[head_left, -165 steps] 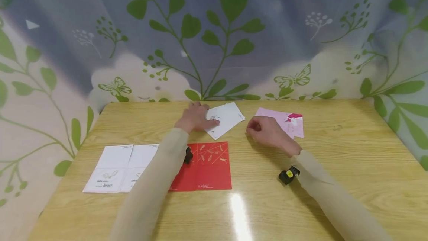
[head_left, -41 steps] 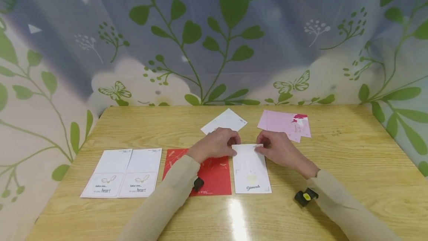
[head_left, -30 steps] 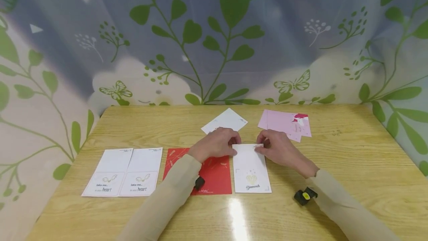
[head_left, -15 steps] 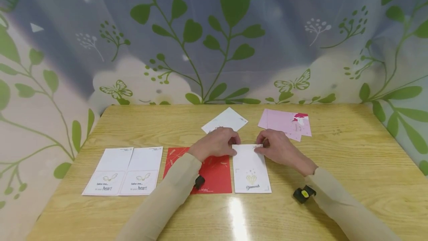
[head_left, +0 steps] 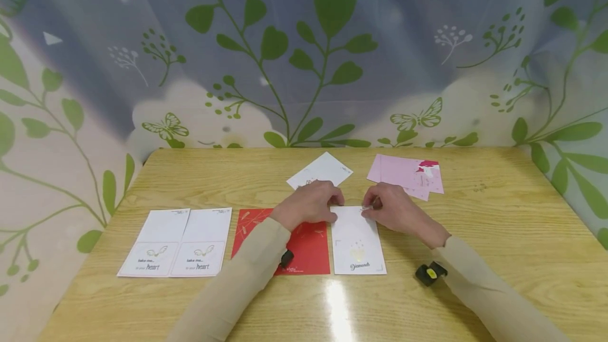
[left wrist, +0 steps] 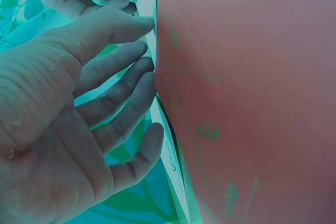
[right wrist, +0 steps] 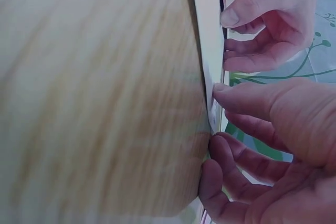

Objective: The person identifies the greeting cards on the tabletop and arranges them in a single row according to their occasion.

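Note:
A white card printed "Diamonds" lies upright to the viewer, just right of the red cards. My left hand pinches its upper left corner, thumb on the front; the forearm covers part of the red cards. At the upper right corner my right hand pinches the card, thumb on top and fingers behind the far edge. In the right wrist view both thumbs touch the white card. The left wrist view shows the left hand's fingers bent loosely by the edge.
Two white cards reading "take me... to your heart" lie side by side at the left. Another white card lies askew behind the left hand. Overlapping pink cards lie at the back right, near the patterned curtain.
Since the oldest frame, the Diamonds card has come to lie beside the red cards, and both hands have moved to its top edge. Over the last second, the hands barely move.

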Available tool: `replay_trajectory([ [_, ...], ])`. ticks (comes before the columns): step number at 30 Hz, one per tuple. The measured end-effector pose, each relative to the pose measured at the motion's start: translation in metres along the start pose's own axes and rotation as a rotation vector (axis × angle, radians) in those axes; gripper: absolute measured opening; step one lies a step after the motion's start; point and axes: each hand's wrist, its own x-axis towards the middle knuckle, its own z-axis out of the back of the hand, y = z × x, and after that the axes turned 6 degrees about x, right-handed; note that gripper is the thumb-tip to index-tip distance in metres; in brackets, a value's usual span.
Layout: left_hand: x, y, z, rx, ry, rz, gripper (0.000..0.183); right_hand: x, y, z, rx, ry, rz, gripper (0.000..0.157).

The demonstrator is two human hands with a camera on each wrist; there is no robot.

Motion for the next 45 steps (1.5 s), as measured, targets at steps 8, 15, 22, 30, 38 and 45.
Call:
replay_trajectory([
  [8,0.0,-0.001,0.001,0.012,0.002,0.004,0.026,0.0,0.001,0.002,-0.011,0.015,0.019,0.009],
  [15,0.001,0.0,0.002,0.001,0.027,-0.012,0.025,-0.001,0.001,0.004,0.0,0.014,0.037,0.007],
  [22,0.005,0.015,0.004,-0.094,-0.038,-0.05,0.021,-0.001,-0.001,0.004,0.011,0.008,0.044,0.007],
  [30,-0.002,0.034,0.016,-0.106,-0.213,0.117,0.026,-0.001,0.0,0.005,0.02,0.008,0.058,0.006],
  [38,-0.006,0.05,0.02,-0.034,-0.202,0.301,0.04,0.008,0.001,0.009,0.032,-0.019,0.069,0.009],
  [45,-0.004,0.056,0.021,-0.002,-0.153,0.334,0.058,0.031,-0.001,0.012,0.05,-0.067,0.033,0.023],
])
